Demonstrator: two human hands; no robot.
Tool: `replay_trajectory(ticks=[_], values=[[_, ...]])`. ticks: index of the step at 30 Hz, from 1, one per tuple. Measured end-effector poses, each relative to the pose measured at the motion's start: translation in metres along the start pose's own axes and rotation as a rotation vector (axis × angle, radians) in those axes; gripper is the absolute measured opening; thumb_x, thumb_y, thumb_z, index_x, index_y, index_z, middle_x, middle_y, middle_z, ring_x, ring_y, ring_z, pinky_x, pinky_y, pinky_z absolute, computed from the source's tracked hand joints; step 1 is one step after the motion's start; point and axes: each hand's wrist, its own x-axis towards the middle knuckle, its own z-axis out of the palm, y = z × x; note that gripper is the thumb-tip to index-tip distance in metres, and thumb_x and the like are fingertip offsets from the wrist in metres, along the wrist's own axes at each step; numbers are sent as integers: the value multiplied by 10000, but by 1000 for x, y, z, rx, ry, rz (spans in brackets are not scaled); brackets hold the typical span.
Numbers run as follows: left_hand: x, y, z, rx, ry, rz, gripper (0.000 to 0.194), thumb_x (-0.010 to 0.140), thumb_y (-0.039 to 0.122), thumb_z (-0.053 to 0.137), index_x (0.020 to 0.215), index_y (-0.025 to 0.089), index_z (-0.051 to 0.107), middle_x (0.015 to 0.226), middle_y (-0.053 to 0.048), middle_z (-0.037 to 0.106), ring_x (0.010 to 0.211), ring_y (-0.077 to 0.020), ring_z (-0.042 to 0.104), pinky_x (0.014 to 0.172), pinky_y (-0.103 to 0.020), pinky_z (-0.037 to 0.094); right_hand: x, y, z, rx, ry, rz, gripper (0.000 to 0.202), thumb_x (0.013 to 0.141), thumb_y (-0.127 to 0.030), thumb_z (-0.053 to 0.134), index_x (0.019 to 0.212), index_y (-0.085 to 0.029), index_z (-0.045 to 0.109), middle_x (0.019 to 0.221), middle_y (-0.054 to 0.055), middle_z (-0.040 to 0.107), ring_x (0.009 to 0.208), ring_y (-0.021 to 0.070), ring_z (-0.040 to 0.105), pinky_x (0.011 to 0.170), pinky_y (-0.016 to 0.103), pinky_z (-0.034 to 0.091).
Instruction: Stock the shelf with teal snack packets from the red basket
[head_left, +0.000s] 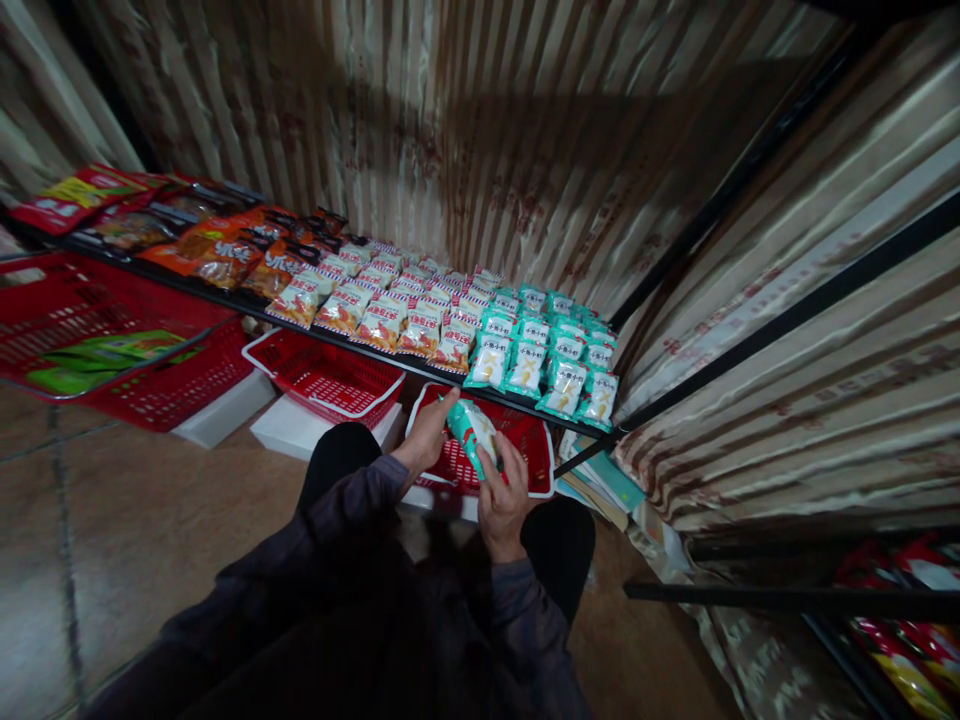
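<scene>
A green-and-white snack bag (472, 428) is held between my two hands, tilted, just in front of the shelf edge. My left hand (426, 442) grips its left side, with the thumb up near the bag's top corner. On the lower right side, the curled fingers of my right hand (504, 492) hold the bag. Matching green snack bags (568, 385) stand in rows at the shelf's right end. Directly beneath my hands is a red basket (534, 462) with a white rim; my hands and the bag hide part of its inside.
White-and-red snack bags (384, 318) and orange snack bags (217, 250) fill more of the black-edged shelf. Another red basket (330, 375) and a large red basket (135, 385) with green packets stand below. Books (604, 475) lie at right, beside a black metal bar (690, 380).
</scene>
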Motion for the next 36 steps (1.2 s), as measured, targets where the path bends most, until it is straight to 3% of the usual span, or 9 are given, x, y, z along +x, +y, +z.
replay_trajectory(ticks=[5, 9, 17, 23, 26, 28, 32, 36], values=[[5, 2, 1, -60, 21, 32, 246, 628, 370, 776, 671, 177, 629, 649, -11, 653, 600, -140, 586, 592, -258, 433, -5, -4, -1, -96, -2, -68, 517, 889, -60, 422, 1265, -353, 621, 1526, 18, 397, 1405, 246, 337, 1082, 501, 396], [6, 4, 3, -71, -5, 84, 134, 641, 290, 729, 672, 171, 674, 652, -21, 673, 615, -149, 606, 607, -261, 461, -6, -4, -3, -133, -18, -94, 521, 880, -42, 434, 1254, -348, 627, 1528, 20, 385, 1419, 239, 302, 1082, 501, 396], [5, 5, 5, -133, -61, 140, 249, 545, 310, 785, 708, 144, 697, 683, -44, 704, 721, -206, 670, 740, -317, 500, -8, -7, -2, -124, -4, -93, 440, 872, -60, 481, 1144, -332, 694, 1482, 18, 451, 1403, 240, 328, 1078, 504, 401], [11, 3, 0, -152, -37, 167, 221, 548, 267, 758, 720, 148, 687, 672, -26, 699, 733, -199, 668, 739, -300, 495, -7, -14, -5, -66, -14, -22, 380, 883, -143, 485, 1179, -287, 674, 1531, 49, 376, 1424, 282, 286, 1102, 551, 344], [14, 4, -3, -140, -17, 186, 192, 550, 252, 737, 703, 149, 682, 651, -18, 690, 748, -209, 671, 726, -299, 495, -5, -12, -7, 38, 38, 127, 397, 913, -267, 474, 1292, -237, 590, 1508, 107, 407, 1417, 291, 301, 1120, 573, 291], [15, 5, -4, -136, -17, 186, 195, 544, 250, 732, 702, 148, 683, 644, -18, 687, 749, -214, 671, 724, -305, 496, -4, -8, -7, 167, 95, 345, 442, 923, -364, 465, 1328, -207, 550, 1464, 133, 463, 1377, 273, 373, 1125, 539, 292], [14, 2, -4, -150, -27, 184, 230, 542, 276, 753, 720, 147, 682, 643, -15, 685, 731, -206, 667, 727, -304, 491, -2, 1, -1, 530, 112, 810, 523, 861, -489, 528, 1287, -190, 581, 1281, 119, 627, 1141, 222, 591, 969, 379, 468], [13, -1, -2, -151, -18, 179, 268, 543, 294, 764, 756, 149, 690, 657, -12, 687, 682, -182, 649, 701, -291, 479, -3, 6, 7, 644, 98, 938, 502, 770, -495, 640, 1164, -185, 664, 1071, 74, 720, 938, 187, 650, 826, 312, 516]])
